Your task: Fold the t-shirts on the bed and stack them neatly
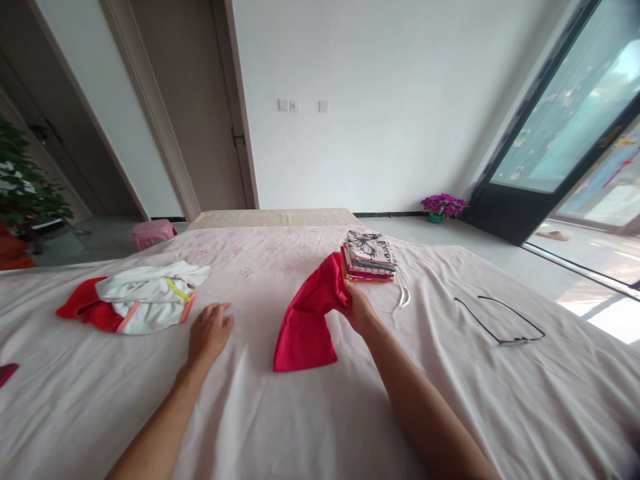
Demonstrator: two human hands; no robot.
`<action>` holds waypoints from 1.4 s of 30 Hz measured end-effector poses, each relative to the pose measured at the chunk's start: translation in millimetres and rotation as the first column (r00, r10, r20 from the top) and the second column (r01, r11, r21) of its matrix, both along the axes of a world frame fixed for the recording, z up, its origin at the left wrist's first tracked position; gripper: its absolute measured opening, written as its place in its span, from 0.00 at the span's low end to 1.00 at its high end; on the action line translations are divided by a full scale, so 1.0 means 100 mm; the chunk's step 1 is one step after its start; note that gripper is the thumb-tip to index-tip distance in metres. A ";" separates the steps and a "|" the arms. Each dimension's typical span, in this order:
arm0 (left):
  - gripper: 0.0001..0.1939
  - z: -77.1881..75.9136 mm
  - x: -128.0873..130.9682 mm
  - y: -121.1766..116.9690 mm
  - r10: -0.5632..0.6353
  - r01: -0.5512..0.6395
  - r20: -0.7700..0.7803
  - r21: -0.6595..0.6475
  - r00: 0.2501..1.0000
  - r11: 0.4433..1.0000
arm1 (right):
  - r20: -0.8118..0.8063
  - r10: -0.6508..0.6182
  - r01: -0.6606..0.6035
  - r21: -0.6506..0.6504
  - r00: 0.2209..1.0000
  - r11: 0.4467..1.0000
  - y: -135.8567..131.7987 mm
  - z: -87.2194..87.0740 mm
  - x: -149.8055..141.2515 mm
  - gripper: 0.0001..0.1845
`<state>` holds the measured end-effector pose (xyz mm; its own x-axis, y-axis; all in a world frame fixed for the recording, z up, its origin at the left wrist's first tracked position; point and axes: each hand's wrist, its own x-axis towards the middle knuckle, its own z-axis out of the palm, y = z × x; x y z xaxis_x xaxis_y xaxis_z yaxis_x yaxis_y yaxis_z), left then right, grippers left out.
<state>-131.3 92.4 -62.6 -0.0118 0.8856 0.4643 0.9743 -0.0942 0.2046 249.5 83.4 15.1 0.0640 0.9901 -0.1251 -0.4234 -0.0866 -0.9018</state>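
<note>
My right hand (359, 308) grips a crimson piece of clothing (307, 323) by its upper end, and the cloth hangs down and to the left onto the sheet. Just beyond that hand stands a stack of folded clothes (370, 259), a pale pink printed one on top, with white drawstrings (401, 293) trailing from its right side. My left hand (210, 330) rests on the sheet, its fingers loosely apart and holding nothing. To its left lies a crumpled heap of white and red clothes (145, 300) with orange and yellow trim.
A pale, wrinkled sheet (250, 400) covers the surface in front of me. Black-framed glasses (515, 340) lie at the right. On the floor are a pink stool (154, 233) and a pot of purple flowers (443, 207). A leafy plant (25, 180) stands far left.
</note>
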 end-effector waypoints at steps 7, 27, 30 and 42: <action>0.16 0.18 0.20 -0.10 -0.121 0.083 0.250 0.154 0.961 0.984 | -0.060 -0.058 0.060 0.030 0.996 0.998 -0.01 -0.24 0.10 0.21; 0.15 0.88 1.89 -0.37 -0.352 0.392 0.242 -0.144 0.904 0.908 | -0.148 0.093 -0.070 0.152 0.985 0.986 -0.22 0.02 -0.18 0.15; 0.14 0.94 1.73 -0.30 -0.252 0.310 0.374 -0.103 0.893 0.945 | -0.169 0.043 -0.016 0.159 0.985 0.987 -0.15 0.05 -0.10 0.14; 0.10 1.85 1.01 -0.12 -0.122 0.401 0.992 0.123 -0.028 0.908 | -0.276 -0.064 0.099 0.114 0.959 0.989 -0.02 0.31 0.22 0.21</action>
<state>-30.1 80.4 122.3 -0.0695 0.9917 0.1085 -0.2525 -0.1227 0.9598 271.9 81.1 46.4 0.1260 0.9917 -0.0239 -0.6537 0.0649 -0.7540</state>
